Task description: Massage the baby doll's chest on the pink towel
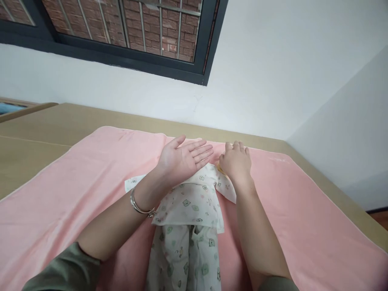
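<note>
- Hands: two. Left hand (182, 159) open, palm up, holding nothing; right hand (236, 161) flat, palm down, on the garment's far right edge.
- One printed baby garment (189, 210) lies mid-towel.
- One pink towel (60, 194) covers the bed (45, 129).
- One bracelet (138, 206), left wrist.

The baby garment (189, 210) is cream white, printed all over with small green bear faces and little leaf marks. Under the baby garment lies a plain salmon-pink towel (60, 194) with a thin pale edge. Around the towel the bench (45, 129) is a flat tan. Just left of the garment, a silver bracelet (138, 206) rings the wrist, and the sleeve (66, 270) below it is olive green. Beyond the bench, the wall (273, 81) is white and the window frame (121, 56) dark grey, with red brick behind.
</note>
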`<state>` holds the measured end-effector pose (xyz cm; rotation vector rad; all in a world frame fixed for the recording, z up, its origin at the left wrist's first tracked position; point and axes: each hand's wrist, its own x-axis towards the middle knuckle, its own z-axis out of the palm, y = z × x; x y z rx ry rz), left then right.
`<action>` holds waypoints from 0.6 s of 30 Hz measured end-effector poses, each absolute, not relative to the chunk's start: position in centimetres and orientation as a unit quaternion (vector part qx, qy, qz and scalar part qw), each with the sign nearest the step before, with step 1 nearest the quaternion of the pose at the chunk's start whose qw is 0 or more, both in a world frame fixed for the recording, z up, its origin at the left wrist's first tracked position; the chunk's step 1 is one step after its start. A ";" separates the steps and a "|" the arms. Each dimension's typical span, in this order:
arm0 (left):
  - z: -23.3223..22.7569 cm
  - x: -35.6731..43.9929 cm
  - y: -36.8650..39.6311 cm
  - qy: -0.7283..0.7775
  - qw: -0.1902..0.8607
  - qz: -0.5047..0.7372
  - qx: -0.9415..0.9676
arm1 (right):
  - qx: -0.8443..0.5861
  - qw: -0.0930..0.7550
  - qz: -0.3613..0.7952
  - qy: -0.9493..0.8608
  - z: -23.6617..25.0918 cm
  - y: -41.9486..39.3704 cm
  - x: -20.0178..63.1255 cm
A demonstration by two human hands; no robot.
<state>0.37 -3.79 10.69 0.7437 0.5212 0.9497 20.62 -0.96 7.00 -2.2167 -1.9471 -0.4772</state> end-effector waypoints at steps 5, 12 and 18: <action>11.0 0.1 -4.8 0.270 0.833 0.397 0.275 | -0.744 0.102 -0.114 -0.651 7.5 -1.1 20.4; 11.3 -0.3 -5.9 0.258 0.840 0.408 0.249 | -0.727 0.203 -0.056 -0.653 8.4 -1.3 20.7; 11.8 0.1 -7.0 0.260 0.833 0.415 0.258 | -0.613 0.344 0.029 -0.710 9.0 -4.8 17.3</action>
